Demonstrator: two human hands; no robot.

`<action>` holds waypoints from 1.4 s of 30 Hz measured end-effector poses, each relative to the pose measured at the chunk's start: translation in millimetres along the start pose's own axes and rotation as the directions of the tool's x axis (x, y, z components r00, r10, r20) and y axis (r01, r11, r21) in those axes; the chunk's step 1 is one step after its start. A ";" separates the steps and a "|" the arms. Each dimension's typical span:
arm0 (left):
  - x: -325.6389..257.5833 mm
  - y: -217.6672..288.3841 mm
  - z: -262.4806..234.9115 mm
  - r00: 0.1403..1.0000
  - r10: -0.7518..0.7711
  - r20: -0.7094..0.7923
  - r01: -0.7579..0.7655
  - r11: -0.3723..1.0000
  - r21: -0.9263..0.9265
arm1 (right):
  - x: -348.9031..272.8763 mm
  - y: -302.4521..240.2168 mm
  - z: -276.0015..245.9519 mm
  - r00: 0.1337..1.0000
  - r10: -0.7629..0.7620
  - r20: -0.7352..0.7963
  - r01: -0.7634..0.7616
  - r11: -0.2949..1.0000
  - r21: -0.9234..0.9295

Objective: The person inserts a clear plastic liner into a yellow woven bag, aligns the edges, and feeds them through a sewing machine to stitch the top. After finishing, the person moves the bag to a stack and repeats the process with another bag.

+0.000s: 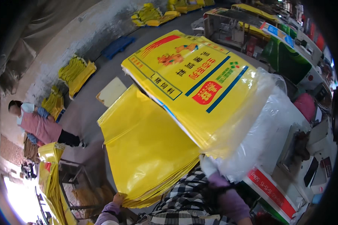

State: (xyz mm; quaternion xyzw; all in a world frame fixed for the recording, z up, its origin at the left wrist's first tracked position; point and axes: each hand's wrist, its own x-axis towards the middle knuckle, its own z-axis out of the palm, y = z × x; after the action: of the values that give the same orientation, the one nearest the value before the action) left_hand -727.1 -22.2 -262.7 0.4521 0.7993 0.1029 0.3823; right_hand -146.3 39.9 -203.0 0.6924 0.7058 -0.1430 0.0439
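A thick stack of yellow woven bags (pixel 146 146) fills the middle of the view, its plain sides up at the lower left. On top lies a printed yellow bag (pixel 191 78) with red, blue and green markings, and a clear plastic liner (pixel 266 120) sticks out of its right end. My left hand (pixel 118 200) grips the stack's lower left corner from below. My right hand (pixel 210 167) is mostly hidden under the liner and the stack's right edge, in a purple sleeve; it seems to hold that edge.
A person (pixel 39 125) in a pink top bends over more yellow bags (pixel 54 103) at the left. Other yellow piles (pixel 77 73) lie by the wall, with a blue pallet (pixel 118 45) beyond. Machines and green bags (pixel 285 60) stand to the right, a white box (pixel 274 191) lower right.
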 end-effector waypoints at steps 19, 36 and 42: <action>18.1 533.0 209.2 0.587 0.807 -0.073 -0.762 0.519 -0.388 | -37.2 85.5 -141.8 0.895 0.033 -0.445 -0.034 0.999 0.007; 13.5 502.0 206.4 0.371 0.927 -0.059 -0.923 0.375 0.081 | -77.2 68.2 -125.8 0.658 0.222 -0.720 0.078 0.930 0.358; -88.3 494.3 256.5 0.752 0.630 0.195 -0.464 0.716 -0.522 | -130.8 96.7 -86.9 0.627 0.244 -0.739 -0.080 0.965 0.250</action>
State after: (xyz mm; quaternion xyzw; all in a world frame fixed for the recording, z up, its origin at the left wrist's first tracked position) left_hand -201.7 142.4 -140.9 0.5832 0.4964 0.3075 0.5647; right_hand -33.8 -63.5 -99.6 0.7494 0.5750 0.0994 -0.3129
